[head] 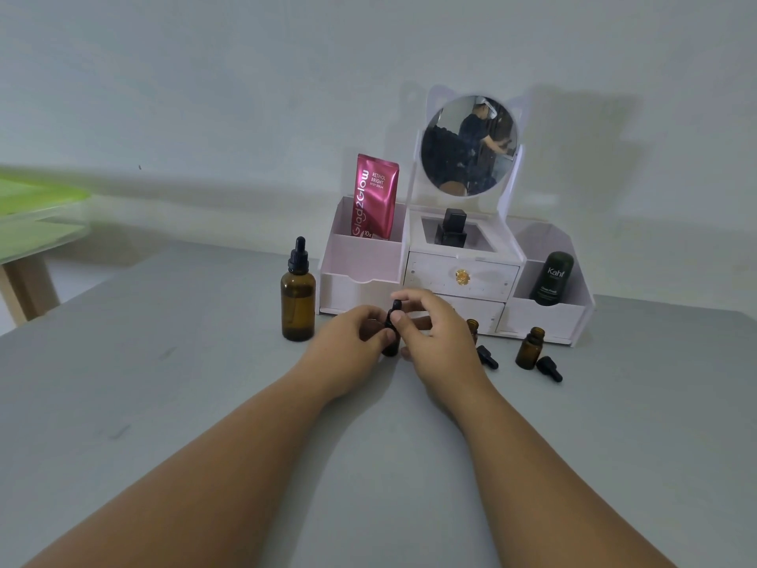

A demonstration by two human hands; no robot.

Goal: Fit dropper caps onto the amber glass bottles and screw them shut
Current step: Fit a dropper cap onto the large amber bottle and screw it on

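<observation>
A small amber bottle (391,346) stands on the grey table, gripped by my left hand (352,342). The fingers of my right hand (434,334) pinch the black dropper cap (395,307) sitting on that bottle's neck. To the left stands a tall amber bottle (298,305) with its black dropper cap on. To the right, an uncapped small amber bottle (531,349) stands beside a loose black dropper cap (549,368). Another small amber bottle (472,326) is partly hidden behind my right hand, with a loose cap (487,357) lying by it.
A white vanity organiser (458,276) with a round mirror (469,145) stands behind the bottles, holding a pink sachet (373,196), a black perfume bottle (451,229) and a dark green stick (551,278). A green-topped table (37,215) is at far left.
</observation>
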